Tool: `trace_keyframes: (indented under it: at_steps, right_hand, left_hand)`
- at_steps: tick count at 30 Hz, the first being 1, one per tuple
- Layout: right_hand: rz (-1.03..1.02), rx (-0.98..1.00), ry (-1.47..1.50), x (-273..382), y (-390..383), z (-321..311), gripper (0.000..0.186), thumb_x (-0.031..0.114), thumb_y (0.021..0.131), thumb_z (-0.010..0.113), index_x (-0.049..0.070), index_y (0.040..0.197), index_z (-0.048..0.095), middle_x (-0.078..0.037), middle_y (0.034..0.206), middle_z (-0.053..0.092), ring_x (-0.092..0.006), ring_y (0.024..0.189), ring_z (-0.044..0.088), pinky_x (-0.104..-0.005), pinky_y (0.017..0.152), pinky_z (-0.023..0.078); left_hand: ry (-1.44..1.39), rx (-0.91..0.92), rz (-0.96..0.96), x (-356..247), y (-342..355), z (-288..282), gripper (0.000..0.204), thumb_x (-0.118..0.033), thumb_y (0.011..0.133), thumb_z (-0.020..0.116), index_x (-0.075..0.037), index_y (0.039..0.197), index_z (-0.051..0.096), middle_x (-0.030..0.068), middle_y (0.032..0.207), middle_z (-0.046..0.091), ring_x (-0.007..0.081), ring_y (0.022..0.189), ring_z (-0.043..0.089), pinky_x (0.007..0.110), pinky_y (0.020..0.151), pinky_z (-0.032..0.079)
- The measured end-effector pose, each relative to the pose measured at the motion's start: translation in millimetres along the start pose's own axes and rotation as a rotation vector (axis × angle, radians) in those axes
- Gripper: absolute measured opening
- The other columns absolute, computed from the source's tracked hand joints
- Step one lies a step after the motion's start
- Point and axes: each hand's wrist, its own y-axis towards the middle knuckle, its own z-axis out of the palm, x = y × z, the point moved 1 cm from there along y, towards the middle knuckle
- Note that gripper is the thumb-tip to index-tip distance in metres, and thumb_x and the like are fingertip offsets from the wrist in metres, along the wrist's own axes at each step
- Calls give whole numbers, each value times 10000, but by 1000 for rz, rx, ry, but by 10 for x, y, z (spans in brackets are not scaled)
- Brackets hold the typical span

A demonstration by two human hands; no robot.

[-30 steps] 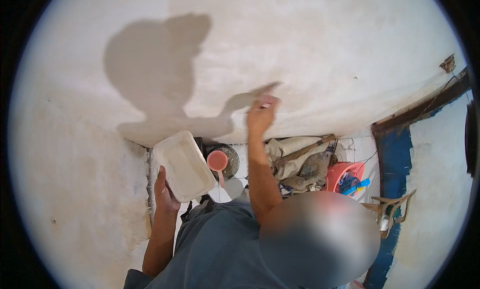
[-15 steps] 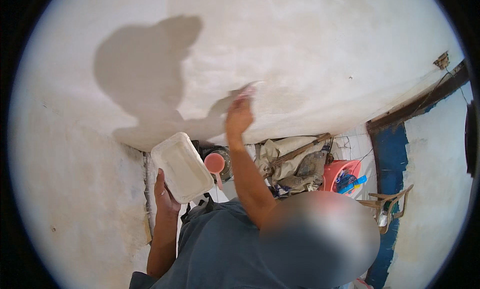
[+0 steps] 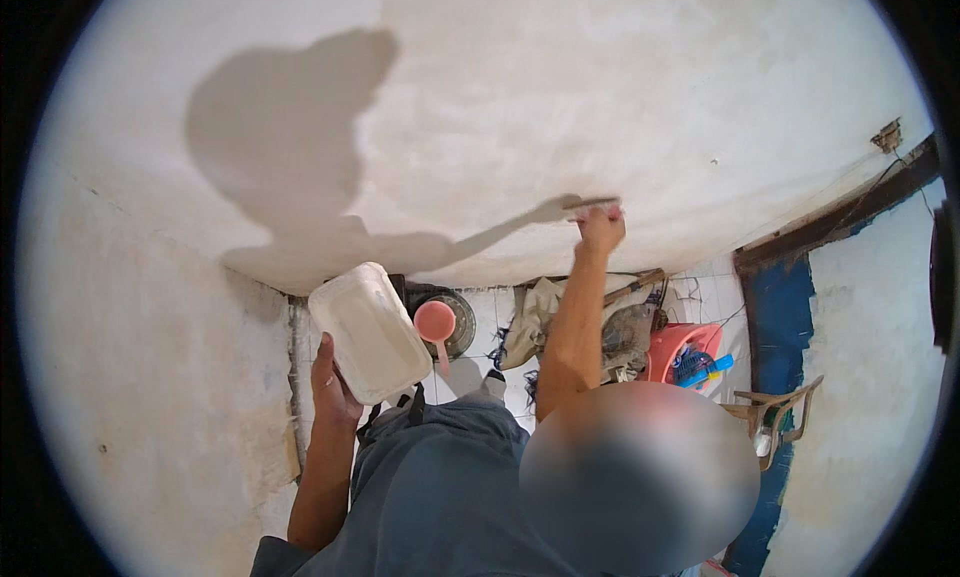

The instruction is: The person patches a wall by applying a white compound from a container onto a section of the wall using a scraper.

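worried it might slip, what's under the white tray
The left grip shows at the lower left edge of the white tray, thumb against its side. The other fingers and whatever lies directly beneath are covered by the tray.

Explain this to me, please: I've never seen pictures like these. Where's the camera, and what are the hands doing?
There is no robot here, just one person's bare hands. All the pictures come from a wide fisheye camera on the person's head, looking down, so straight edges look bent.

The left hand holds an off-white rectangular tray. The right hand holds a thin flat tool at the pale wall; whether it touches is hard to tell. The big dark shape is a shadow.

Below, over the tiled floor, are a pink dipper, crumpled cloth and a pink tub.
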Motion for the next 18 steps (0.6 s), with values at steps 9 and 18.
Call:
trace_keyframes:
  at_steps: [9,18]
  right_hand:
    - [-510,470,-625,336,-2142,381,288,51,832,557,45,1120,541,-232,1055,592,-428,889,617,-478,756,504]
    - [-478,123,-692,665,-2125,1466,420,33,840,545,28,1257,489,-255,1180,555,-423,1052,579,-470,859,506]
  left_hand:
    - [14,13,10,-163,55,-73,550,-380,997,496,2,1386,422,144,1324,554,269,1197,560,408,1014,454]
    - [-27,51,11,-316,-46,-59,539,-367,993,513,-2,1381,426,142,1338,541,261,1201,556,413,1015,455]
